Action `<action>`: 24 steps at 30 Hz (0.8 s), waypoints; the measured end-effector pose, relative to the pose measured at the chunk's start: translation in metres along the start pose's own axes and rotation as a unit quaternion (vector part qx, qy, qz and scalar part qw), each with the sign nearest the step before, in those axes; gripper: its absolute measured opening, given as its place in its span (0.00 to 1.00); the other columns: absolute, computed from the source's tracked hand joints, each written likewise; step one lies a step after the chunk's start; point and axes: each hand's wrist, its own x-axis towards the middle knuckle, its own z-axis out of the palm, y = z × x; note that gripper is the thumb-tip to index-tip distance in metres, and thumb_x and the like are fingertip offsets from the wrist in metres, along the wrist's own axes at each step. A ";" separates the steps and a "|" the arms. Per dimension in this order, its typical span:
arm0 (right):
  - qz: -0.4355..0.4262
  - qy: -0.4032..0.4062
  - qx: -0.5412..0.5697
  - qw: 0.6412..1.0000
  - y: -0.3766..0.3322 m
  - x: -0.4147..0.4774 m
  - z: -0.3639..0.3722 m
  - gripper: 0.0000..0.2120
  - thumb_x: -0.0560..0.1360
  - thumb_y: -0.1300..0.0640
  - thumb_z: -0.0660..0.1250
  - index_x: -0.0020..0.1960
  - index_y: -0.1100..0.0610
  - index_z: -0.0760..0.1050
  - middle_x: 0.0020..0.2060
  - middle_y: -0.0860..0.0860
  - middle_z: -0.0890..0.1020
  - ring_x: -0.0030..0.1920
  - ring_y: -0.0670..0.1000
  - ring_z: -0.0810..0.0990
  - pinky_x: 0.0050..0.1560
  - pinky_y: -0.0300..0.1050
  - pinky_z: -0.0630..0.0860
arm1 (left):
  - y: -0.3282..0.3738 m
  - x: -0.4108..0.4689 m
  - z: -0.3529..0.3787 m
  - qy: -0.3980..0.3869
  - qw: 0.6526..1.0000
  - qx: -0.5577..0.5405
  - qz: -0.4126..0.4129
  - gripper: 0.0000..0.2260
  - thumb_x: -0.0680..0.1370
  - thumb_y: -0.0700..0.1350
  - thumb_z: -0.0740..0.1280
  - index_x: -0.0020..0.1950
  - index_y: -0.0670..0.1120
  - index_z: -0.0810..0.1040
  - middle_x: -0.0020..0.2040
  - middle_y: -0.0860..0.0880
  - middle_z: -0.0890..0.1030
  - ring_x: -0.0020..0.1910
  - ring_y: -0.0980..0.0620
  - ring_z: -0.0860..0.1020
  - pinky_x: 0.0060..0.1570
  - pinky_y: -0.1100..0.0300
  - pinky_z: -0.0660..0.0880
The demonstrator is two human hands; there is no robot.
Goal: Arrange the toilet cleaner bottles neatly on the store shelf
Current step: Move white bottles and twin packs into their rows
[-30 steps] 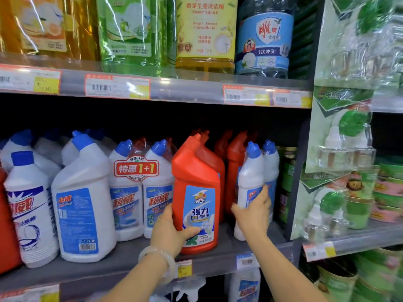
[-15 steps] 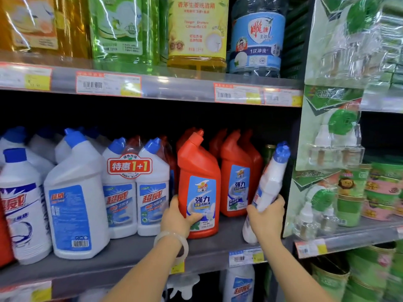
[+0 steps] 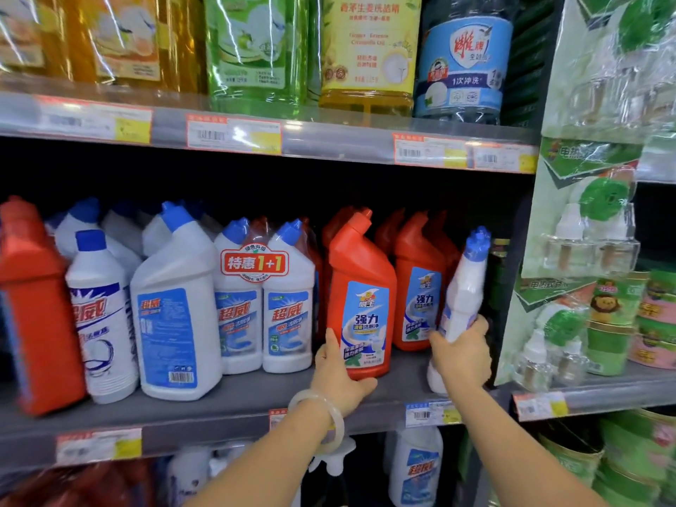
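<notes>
On the middle shelf, right end, I see the right hand wrapped around a white, blue-capped bottle, tilted right. The left hand grips an upright orange bottle's base. A shrink-wrapped twin pack stands just left.

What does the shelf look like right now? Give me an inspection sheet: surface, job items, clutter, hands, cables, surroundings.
Surface: grey middle shelf, front strip bare.
Job's things: front red bottle upright; white bottle tilted at the right end; 1+1 twin pack upright.
Clutter: nothing seen.
Grippers: left hand grips the red bottle's base; right hand holds the white bottle.
Cables: nothing seen.
Surroundings: dish soap bottles above; hanging repellent packs on the right.
</notes>
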 end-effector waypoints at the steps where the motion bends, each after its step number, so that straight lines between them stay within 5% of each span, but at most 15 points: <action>1: 0.010 0.010 0.016 1.000 0.001 0.000 -0.003 0.31 0.67 0.57 0.71 0.65 0.62 0.62 0.55 0.67 0.77 0.53 0.67 0.77 0.50 0.57 0.73 | 0.003 -0.003 -0.003 -0.018 1.000 -0.003 -0.006 0.53 0.64 0.49 0.74 0.76 0.52 0.39 0.72 0.51 0.58 0.67 0.50 0.68 0.67 0.53 0.69; 5: 0.015 0.036 0.095 0.995 -0.007 0.003 -0.017 0.25 0.68 0.58 0.69 0.63 0.61 0.65 0.53 0.65 0.79 0.51 0.66 0.78 0.50 0.57 0.74 | -0.005 0.006 -0.007 -0.049 0.999 -0.010 -0.016 0.59 0.56 0.59 0.71 0.74 0.54 0.34 0.72 0.49 0.64 0.67 0.51 0.69 0.68 0.52 0.68; 9: -0.032 0.025 0.152 0.987 -0.013 -0.008 -0.036 0.18 0.67 0.57 0.70 0.54 0.58 0.71 0.46 0.58 0.81 0.46 0.61 0.80 0.47 0.54 0.76 | -0.004 0.004 -0.006 -0.049 0.998 -0.035 -0.022 0.55 0.60 0.59 0.72 0.77 0.47 0.43 0.70 0.50 0.66 0.66 0.52 0.70 0.67 0.53 0.68; 12: -0.075 -0.015 0.211 0.974 -0.006 -0.033 -0.056 0.16 0.68 0.61 0.72 0.54 0.57 0.73 0.46 0.53 0.82 0.44 0.54 0.80 0.46 0.47 0.74 | 0.004 -0.010 -0.011 -0.014 0.997 -0.076 0.020 0.30 0.70 0.54 0.72 0.68 0.49 0.66 0.63 0.52 0.73 0.59 0.56 0.75 0.58 0.67 0.71; 14: -0.086 -0.047 0.247 0.964 -0.001 -0.050 -0.066 0.16 0.69 0.62 0.72 0.54 0.55 0.74 0.47 0.52 0.83 0.46 0.51 0.81 0.48 0.50 0.77 | 0.013 -0.023 -0.012 0.053 0.994 -0.063 0.074 0.19 0.72 0.51 0.70 0.61 0.50 0.72 0.57 0.53 0.74 0.53 0.61 0.74 0.47 0.79 0.67; 16: -0.085 -0.082 0.282 0.952 0.002 -0.062 -0.074 0.15 0.69 0.64 0.72 0.53 0.53 0.74 0.46 0.50 0.84 0.46 0.51 0.83 0.47 0.52 0.79 | 0.025 -0.032 -0.008 0.058 0.990 -0.087 0.093 0.18 0.73 0.50 0.70 0.60 0.49 0.73 0.55 0.54 0.73 0.53 0.61 0.74 0.45 0.78 0.67; 19: -0.058 -0.139 0.346 0.926 0.002 -0.073 -0.084 0.13 0.69 0.67 0.70 0.50 0.54 0.76 0.40 0.50 0.86 0.41 0.49 0.85 0.37 0.46 0.81 | 0.046 -0.037 -0.003 -0.064 0.976 -0.201 0.058 0.14 0.72 0.48 0.71 0.55 0.54 0.71 0.52 0.60 0.76 0.48 0.67 0.76 0.42 0.74 0.73; 24: -0.040 -0.223 0.372 0.900 -0.004 -0.082 -0.080 0.15 0.65 0.67 0.74 0.51 0.59 0.77 0.43 0.54 0.86 0.44 0.58 0.85 0.42 0.54 0.81 | 0.054 -0.037 -0.026 -0.097 0.962 -0.247 0.062 0.17 0.69 0.42 0.74 0.55 0.49 0.75 0.45 0.55 0.83 0.40 0.61 0.82 0.38 0.68 0.77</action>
